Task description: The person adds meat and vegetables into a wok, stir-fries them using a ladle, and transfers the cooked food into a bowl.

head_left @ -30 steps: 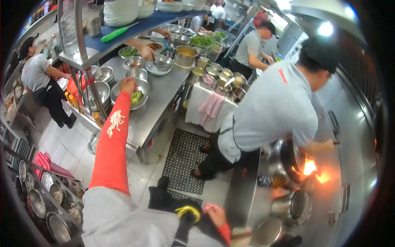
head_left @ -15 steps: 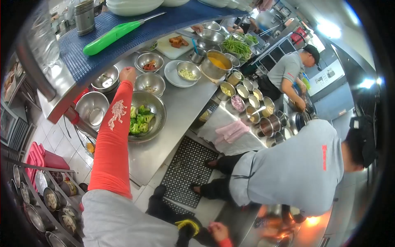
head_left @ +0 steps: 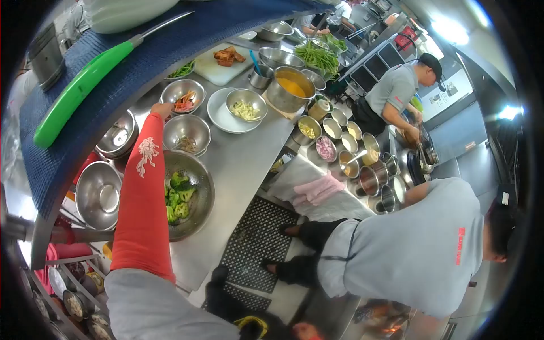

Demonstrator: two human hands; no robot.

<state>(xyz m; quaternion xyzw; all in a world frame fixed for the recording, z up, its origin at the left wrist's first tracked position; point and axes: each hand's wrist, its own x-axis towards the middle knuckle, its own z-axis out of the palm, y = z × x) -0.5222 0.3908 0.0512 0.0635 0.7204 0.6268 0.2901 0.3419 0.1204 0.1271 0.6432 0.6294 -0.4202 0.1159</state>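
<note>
My left hand, at the end of a red sleeve, reaches to the near-left rim of a small metal bowl. Its fingers look closed on that rim, though the fingertips are partly hidden. Orange and red strips lie inside the bowl. Just below it stands another metal bowl with a little pale food. Under my forearm, a large perforated metal bowl holds broccoli. At the bottom edge my right hand hangs low, blurred and cut off, near no object I can make out.
A blue-matted shelf overhangs the counter, bearing a green-handled pointed tool. Beyond are a cutting board with browned pieces and a pot of orange liquid. A co-worker stands at a flaming stove on the right; another works farther back.
My left hand has come to the rim of the bowl with the orange strips. The view has shifted, bringing the shelf closer. My right hand has dropped lower in view.
</note>
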